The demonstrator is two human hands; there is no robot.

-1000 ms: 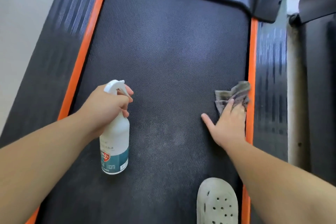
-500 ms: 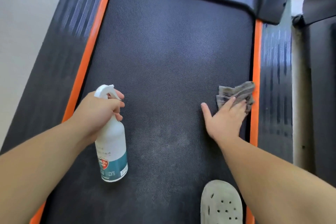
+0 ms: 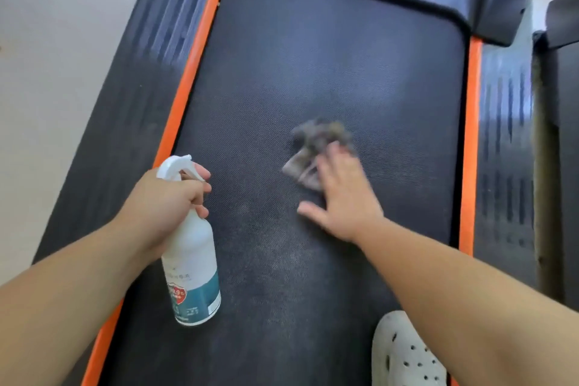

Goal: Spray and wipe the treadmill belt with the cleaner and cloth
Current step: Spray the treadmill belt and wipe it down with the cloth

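While the left hand (image 3: 163, 200) clamps its fingers round the neck of the bottle (image 3: 192, 260), one finger by the trigger, it holds the bottle upright with the nozzle facing forward over the belt (image 3: 313, 50), probably ready for another spray. At mid-belt the cloth (image 3: 313, 141) lies bunched under the right hand (image 3: 344, 197), whose fingers are flat and spread, thumb out, pressing it down to wipe. Bottom right, a shoe (image 3: 404, 354) stands on the belt.
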